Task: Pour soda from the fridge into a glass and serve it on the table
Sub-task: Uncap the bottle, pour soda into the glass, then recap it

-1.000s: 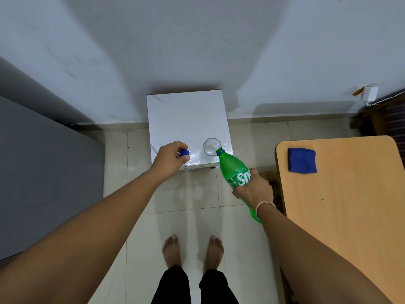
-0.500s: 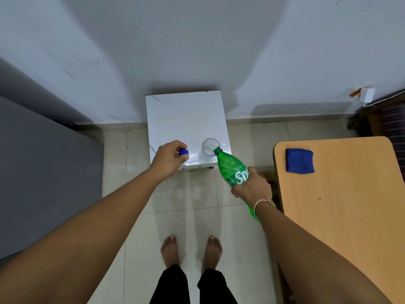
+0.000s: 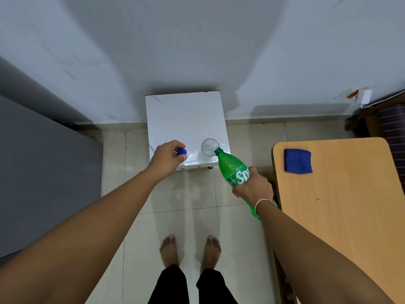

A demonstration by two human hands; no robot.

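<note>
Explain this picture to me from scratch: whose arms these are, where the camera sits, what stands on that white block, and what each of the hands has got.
There is no machine here. A person wears a wide-angle camera on the head, so you look down along their own two arms to their bare feet on the tiled floor.

The right hand grips a green soda bottle, tilted so its open neck sits at the rim of a clear glass. The left hand pinches the bottle's blue cap.

The glass stands near the front right corner of a small white stand set against the wall. Whether soda is flowing is too small to tell.

At the right is a wooden table with a folded blue cloth lying on it. The grey surface at the left cannot be identified.
</note>
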